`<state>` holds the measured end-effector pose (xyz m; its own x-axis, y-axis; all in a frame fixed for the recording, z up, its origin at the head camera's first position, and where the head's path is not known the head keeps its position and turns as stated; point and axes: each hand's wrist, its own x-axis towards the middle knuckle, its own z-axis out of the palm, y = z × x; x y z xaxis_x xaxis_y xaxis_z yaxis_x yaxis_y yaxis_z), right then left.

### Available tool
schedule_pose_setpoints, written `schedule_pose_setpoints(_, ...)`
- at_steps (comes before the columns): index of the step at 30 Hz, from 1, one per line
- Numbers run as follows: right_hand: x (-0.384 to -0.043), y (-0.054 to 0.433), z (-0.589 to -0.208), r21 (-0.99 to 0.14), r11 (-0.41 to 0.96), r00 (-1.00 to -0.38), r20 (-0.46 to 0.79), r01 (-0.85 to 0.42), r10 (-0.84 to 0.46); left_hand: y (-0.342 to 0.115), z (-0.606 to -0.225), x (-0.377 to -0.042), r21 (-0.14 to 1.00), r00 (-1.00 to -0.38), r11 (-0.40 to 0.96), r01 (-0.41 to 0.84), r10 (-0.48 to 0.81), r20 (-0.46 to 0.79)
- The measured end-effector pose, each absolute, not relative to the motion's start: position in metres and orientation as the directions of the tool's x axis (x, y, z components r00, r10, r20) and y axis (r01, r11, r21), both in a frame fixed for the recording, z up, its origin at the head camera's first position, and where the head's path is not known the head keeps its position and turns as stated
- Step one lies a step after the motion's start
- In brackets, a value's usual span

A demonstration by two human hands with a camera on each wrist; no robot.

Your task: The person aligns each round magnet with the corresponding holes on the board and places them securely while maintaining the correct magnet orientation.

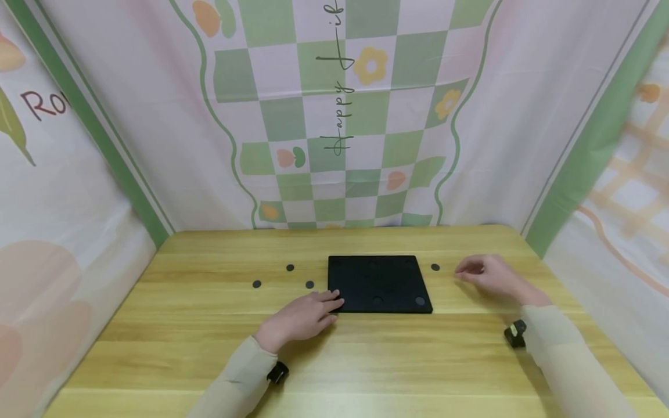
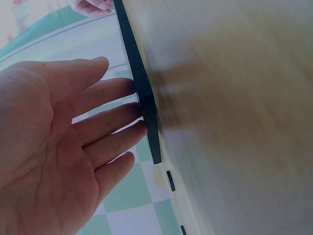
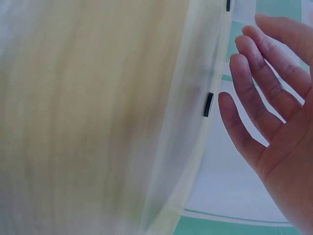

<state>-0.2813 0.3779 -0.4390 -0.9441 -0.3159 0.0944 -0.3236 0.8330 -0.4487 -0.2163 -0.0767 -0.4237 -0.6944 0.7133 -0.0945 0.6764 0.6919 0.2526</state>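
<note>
A flat black board [image 1: 376, 281] with shallow round recesses lies on the table. One dark disc [image 1: 420, 301] sits at its front right corner. My left hand [image 1: 300, 316] rests straight fingertips on the board's front left corner; in the left wrist view those fingers touch the board's edge [image 2: 146, 107]. To the board's right, my right hand [image 1: 493, 276] hovers with loosely bent fingers and nothing visible between them. A loose dark disc [image 1: 435, 267] lies between this hand and the board. The right wrist view shows a disc [image 3: 209, 105] near the fingertips, apart from them.
Left of the board lie three more dark discs: one at the back [image 1: 290, 267], a far-left disc [image 1: 256, 284] and a disc nearer the board [image 1: 310, 284]. Patterned cloth [image 1: 345, 116] hangs behind the wooden table [image 1: 366, 366] and at both sides.
</note>
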Motion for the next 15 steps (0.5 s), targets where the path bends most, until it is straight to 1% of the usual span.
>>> schedule_pose_setpoints(6, -0.278, 0.383, -0.437, -0.464, 0.827, -0.947, 0.110, -0.318, -0.302, -0.077, -0.423, -0.216, 0.248, -0.692, 0.690, 0.680, 0.716, -0.095)
schedule_pose_setpoints(15, -0.277, 0.391, -0.435, -0.438, 0.833, -0.941, 0.163, -0.338, -0.296, -0.076, -0.422, -0.216, 0.242, -0.696, 0.696, 0.676, 0.711, -0.100)
